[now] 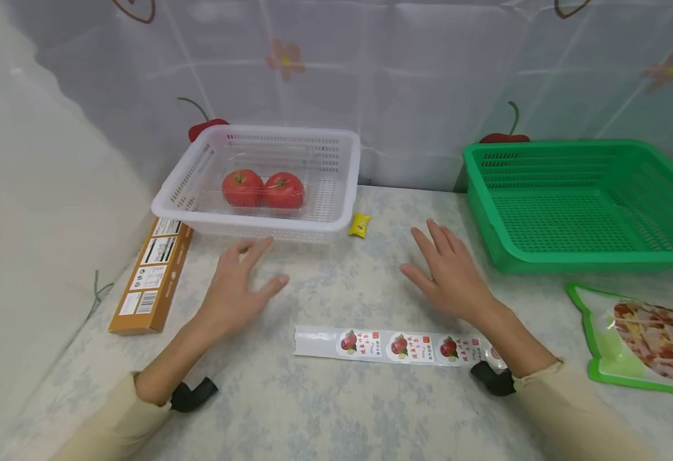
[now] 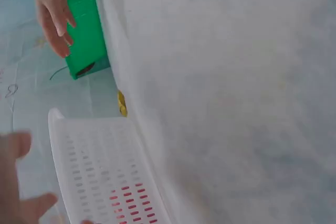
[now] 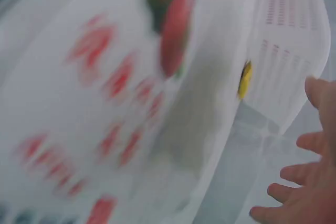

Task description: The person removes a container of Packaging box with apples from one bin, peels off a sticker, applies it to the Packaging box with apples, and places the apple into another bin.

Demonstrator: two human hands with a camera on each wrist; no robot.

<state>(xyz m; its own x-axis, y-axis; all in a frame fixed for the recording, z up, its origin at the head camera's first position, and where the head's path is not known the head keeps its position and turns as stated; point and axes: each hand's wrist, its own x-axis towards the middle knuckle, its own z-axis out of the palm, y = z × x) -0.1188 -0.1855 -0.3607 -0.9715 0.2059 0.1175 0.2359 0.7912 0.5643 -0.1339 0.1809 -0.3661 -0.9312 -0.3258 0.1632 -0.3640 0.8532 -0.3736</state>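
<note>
My left hand [image 1: 234, 299] hovers in front of the white basket [image 1: 255, 225], thumb and fingers spread, holding nothing. Two red tomatoes [image 1: 243, 187] lie in a clear plastic box [image 1: 319, 168] inside that basket. Between the two baskets is my right hand [image 1: 450, 276], fingers extended and also holding nothing. A strip of round stickers [image 1: 316, 340] with red fruit pictures lies on the table below the hands. Its right end passes under my right wrist. Close up in the right wrist view, one sticker [image 3: 126, 77] looks blurred.
A green basket [image 1: 543, 258] stands at the back right, with a green-edged food packet [image 1: 659, 339] in front of it. The small yellow wrapped piece [image 1: 359, 225] sits beside the white basket. An orange-brown box [image 1: 154, 275] lies at the left, and a printed curtain [image 1: 417, 77] hangs behind.
</note>
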